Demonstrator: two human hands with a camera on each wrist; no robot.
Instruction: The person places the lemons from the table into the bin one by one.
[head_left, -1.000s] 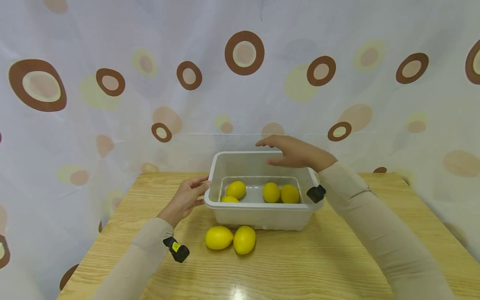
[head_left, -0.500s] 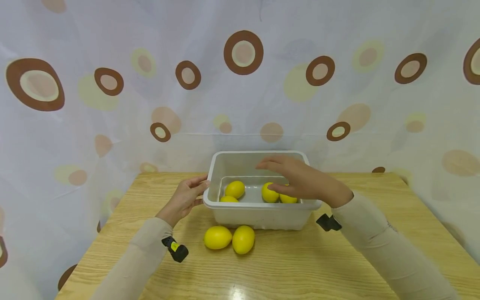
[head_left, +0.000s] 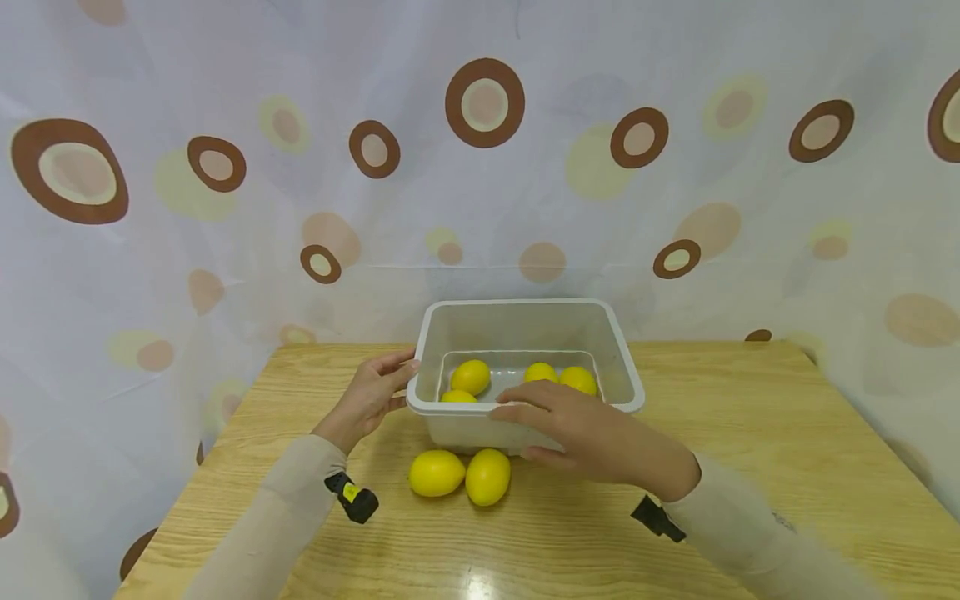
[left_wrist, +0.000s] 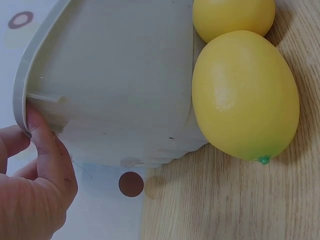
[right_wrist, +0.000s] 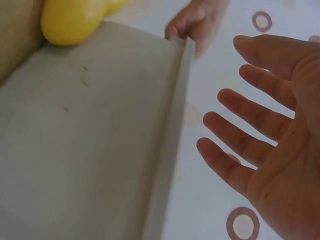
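A light grey plastic bin (head_left: 517, 327) stands on the wooden table, with several yellow lemons (head_left: 470, 377) inside. My left hand (head_left: 366, 402) pinches its left rim; the left wrist view has thumb and fingers around the lip (left_wrist: 21, 95). In front of the bin lie two lemons, one on its side (head_left: 437, 473) and another beside it (head_left: 487, 477). The nearer one has a green tip in the left wrist view. My right hand (head_left: 585, 429) hovers before the bin's front wall, fingers spread and holding nothing, covering part of the rim and wall.
The wooden tabletop (head_left: 750, 450) extends to both sides of the bin. Behind it hangs a pale curtain (head_left: 480, 225) printed with brown rings and dots, close to the table's back edge.
My right hand has come from above the bin's far right side, down and toward me, to its front wall. My left hand, the bin and the lemons have stayed put.
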